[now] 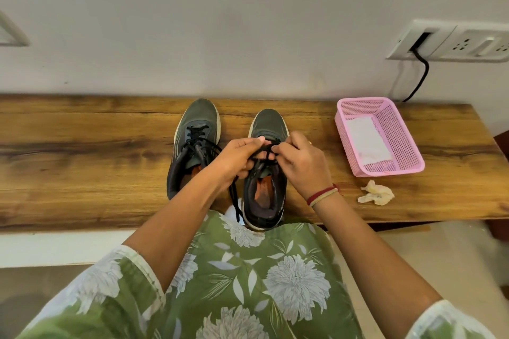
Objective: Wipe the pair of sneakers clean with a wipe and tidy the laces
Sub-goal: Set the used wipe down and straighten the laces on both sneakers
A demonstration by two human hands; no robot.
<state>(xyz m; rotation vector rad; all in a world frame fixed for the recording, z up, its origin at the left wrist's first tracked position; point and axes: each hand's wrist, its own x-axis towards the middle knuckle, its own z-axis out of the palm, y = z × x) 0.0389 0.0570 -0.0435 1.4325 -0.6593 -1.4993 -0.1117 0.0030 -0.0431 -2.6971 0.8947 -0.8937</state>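
Curled fingers of the left hand (238, 158) and the right hand (301, 166) pinch the thin black lace (265, 149) above the dark grey mesh sneaker (268, 122), which stands at the front edge of the brown wooden bench (82, 146), just beside its matching grey sneaker (197, 118), with a crumpled yellowish wipe (376, 192) and a pink plastic mesh basket (400, 132) further right.

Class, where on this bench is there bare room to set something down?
The bench is bare left of the left sneaker, and in a narrower strip between the right sneaker and pink basket. Its right end is crowded: basket, crumpled wipe.
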